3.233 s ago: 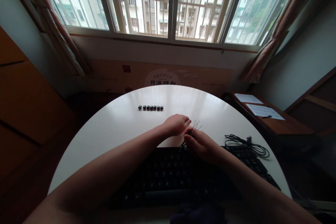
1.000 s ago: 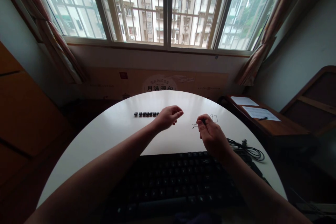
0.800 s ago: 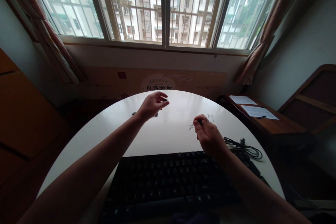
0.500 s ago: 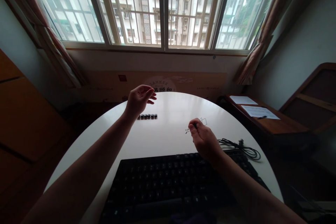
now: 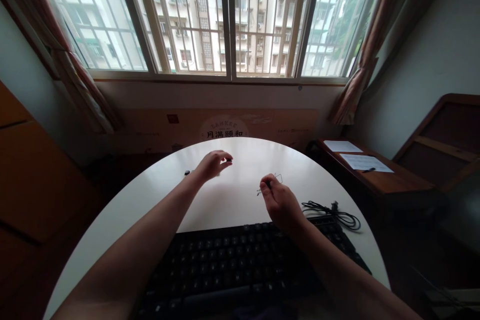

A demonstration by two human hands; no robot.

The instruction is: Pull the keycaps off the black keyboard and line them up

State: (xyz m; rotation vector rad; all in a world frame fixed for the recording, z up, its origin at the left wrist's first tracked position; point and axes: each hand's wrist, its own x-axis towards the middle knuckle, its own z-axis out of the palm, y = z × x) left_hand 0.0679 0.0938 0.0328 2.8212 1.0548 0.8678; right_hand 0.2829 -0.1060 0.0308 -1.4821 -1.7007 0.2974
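Note:
Above the far half of the white round table (image 5: pixel 225 205), my left hand (image 5: pixel 212 165) is closed in a pinch on a small black keycap (image 5: pixel 229 160). Another keycap (image 5: pixel 186 173) lies on the table just left of my left wrist; the hand and wrist cover most of the row there. My right hand (image 5: pixel 277 197) is wrapped round the dark handle of a wire keycap puller (image 5: pixel 278 178), whose thin wires stick out on both sides of the fist. Below both hands lies a black keyboard (image 5: pixel 225 260), partly hidden by my right forearm.
A coiled black cable (image 5: pixel 337 216) lies at the keyboard's upper right. On the right, a low wooden table (image 5: pixel 390 182) carries papers (image 5: pixel 365 163) and a pen (image 5: pixel 369 170). A long cardboard box (image 5: pixel 150 127) stands behind the table, under the window.
My left hand has come down and shows a keycap in its pinch; it now hides most of the keycap row. My right hand still grips the puller. The view has shifted slightly.

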